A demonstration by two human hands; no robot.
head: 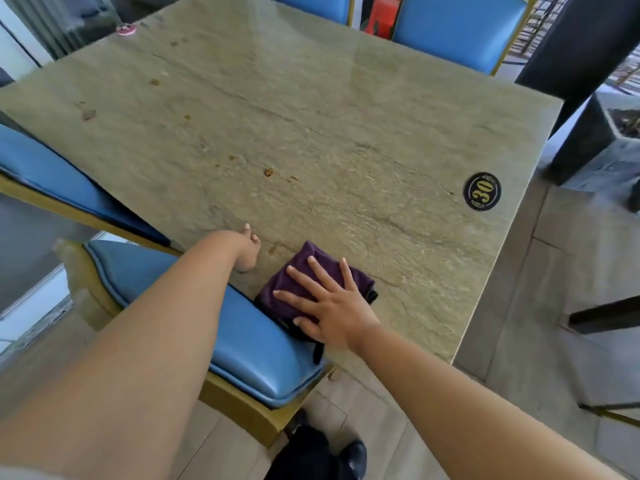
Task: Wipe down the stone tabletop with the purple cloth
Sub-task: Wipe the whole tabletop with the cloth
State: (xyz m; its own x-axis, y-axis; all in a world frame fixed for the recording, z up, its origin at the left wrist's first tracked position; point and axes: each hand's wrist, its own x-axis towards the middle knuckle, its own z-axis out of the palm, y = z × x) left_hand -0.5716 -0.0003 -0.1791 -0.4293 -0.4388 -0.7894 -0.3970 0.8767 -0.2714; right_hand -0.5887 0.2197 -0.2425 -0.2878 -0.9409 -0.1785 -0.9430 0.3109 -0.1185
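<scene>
step: wiping is under way or just starting, judging by the right hand [329, 306] pressing flat on the purple cloth [311, 282]; most of the stone surface [311, 116] is looking unwiped
right hand: lying open, fingers spread, palm down on the cloth, not gripping it, just pinning it to the stone
left hand: left hand [247, 249] resting at the near edge of the surface, at 9 o'clock from the cloth, just beside it and apart; fingers are curling under and mostly hidden, so cannot tell how open it is; nothing visibly held
cloth: bunched, sitting on the surface near the near edge, one dark end hanging over toward the blue chair [242, 341]
dirt: brown crumbs and spots [268, 172] lying at 12 o'clock from the cloth, more smears [88, 115] out at 10 to 11 o'clock, one small spot [273, 250] just beside the cloth at 11 o'clock
other: round number disc [482, 191] sitting at 2 o'clock from the cloth, well apart; small pink object [126, 29] at the far left corner
next move: likely calling for pushing the cloth forward toward 12 o'clock over the crumbs, keeping the palm pressing down so the bunch is not slipping out
watch: crumbs could be getting swept off the near edge onto the chair seat
</scene>
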